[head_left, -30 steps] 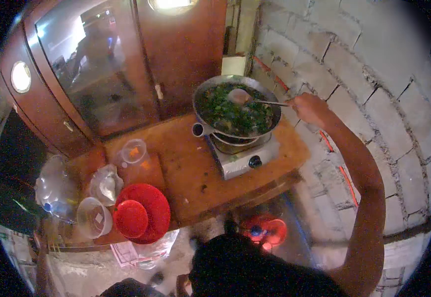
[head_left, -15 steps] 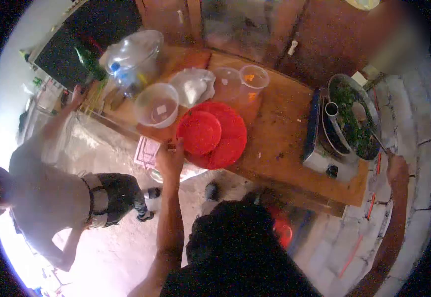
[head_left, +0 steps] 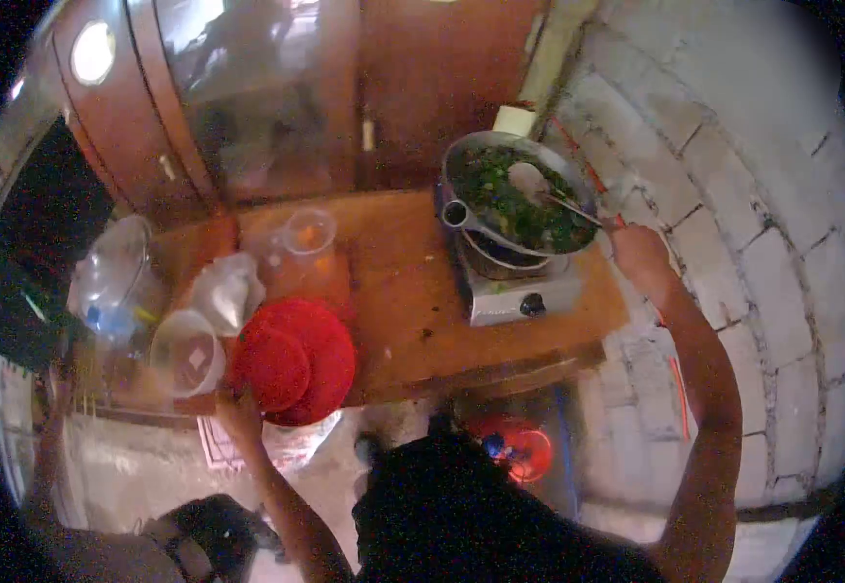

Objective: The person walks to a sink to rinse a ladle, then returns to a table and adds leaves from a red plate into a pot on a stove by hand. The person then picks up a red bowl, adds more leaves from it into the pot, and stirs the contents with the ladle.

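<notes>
My right hand point(head_left: 640, 255) is closed round the handle of a ladle point(head_left: 529, 181), whose bowl rests among green leaves point(head_left: 500, 199) in a wide pan point(head_left: 461, 155). The pan sits on a silver stove point(head_left: 500, 303) at the table's right end. My left hand point(head_left: 238, 413) is at the near left edge of a small red bowl point(head_left: 277, 369), its fingers blurred and partly hidden. That bowl overlaps a larger red plate or basin point(head_left: 333, 355). Just left of them stands a clear plastic tub point(head_left: 187, 355).
On the wooden table point(head_left: 393, 282) are a white plastic bag point(head_left: 228, 291), a clear cup point(head_left: 309, 231) and a large clear container point(head_left: 117, 272). Another person point(head_left: 121, 549) is at lower left. A brick wall point(head_left: 753, 282) borders the right. Below the table lies a red basin point(head_left: 529, 452).
The view has swung right, so the pan and stove appear nearer the middle and the red dishes lower left. The ladle's bowl still lies among the leaves.
</notes>
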The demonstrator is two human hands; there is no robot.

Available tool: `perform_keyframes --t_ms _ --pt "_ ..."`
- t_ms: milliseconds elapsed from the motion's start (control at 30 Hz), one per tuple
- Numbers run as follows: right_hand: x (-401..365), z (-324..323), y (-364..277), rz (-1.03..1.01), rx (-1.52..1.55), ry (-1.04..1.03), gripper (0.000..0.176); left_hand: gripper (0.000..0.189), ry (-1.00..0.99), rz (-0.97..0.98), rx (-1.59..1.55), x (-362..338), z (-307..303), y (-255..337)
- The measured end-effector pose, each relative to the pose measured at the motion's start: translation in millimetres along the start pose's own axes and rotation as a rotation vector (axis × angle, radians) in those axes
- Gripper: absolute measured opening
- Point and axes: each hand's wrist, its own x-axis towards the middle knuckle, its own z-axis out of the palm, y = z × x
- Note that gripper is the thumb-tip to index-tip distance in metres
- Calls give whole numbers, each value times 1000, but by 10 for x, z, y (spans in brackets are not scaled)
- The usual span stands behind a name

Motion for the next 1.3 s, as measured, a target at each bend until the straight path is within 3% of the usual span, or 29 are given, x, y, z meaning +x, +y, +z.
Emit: perform_keyframes --t_ms 33,100,133,200,333,433,533,600,667,733,833,900,1000,1200,1300 --pt "-3 -37 -64 20 0 1 37 31 -3 19 -5 -20 -27 10" --pt "22 -106 -163 166 -10 -44 30 32 35 37 -452 -68 -57 67" --pt "-4 -161 -159 184 -9 -39 30 32 33 53 -459 -112 -107 130" --pt "-66 -258 -156 -142 -61 62 19 32 22 -6 -545 -258 -174 241" --pt "-54 -145 -132 -146 -1 81 17 35 -25 -209 -772 -661 -92 443" --pt "-78 -68 -142 -75 166 -27 16 40 -100 -148 -675 -899 80 388" --pt "-141 -156 -196 -202 252 107 16 45 -63 -311 -927 -1124 109 619" --pt "-95 -311 -259 61 118 -59 19 52 -283 -467 -1100 -1227 192 598" --pt "-54 -379 -206 108 133 -87 18 58 -321 -366 -968 -1332 285 427" --pt "-37 -438 -152 156 154 -108 19 61 -495 -474 -1321 -1341 179 670" --pt "-65 -581 -96 142 119 39 21 50 -642 -596 -1456 -1383 208 745" --pt "-11 -777 -114 209 54 -71 24 53 -652 -623 -1496 -1370 153 950" --pt "-103 -1142 -377 268 91 -52 24 58 -677 -652 -1525 -1360 123 1152" --pt "2 -850 -270 273 -145 -46 22 67 -689 -743 -1557 -1412 162 1111" --pt "55 -690 -180 176 -21 -134 24 67 -662 -745 -1521 -1393 126 1160"
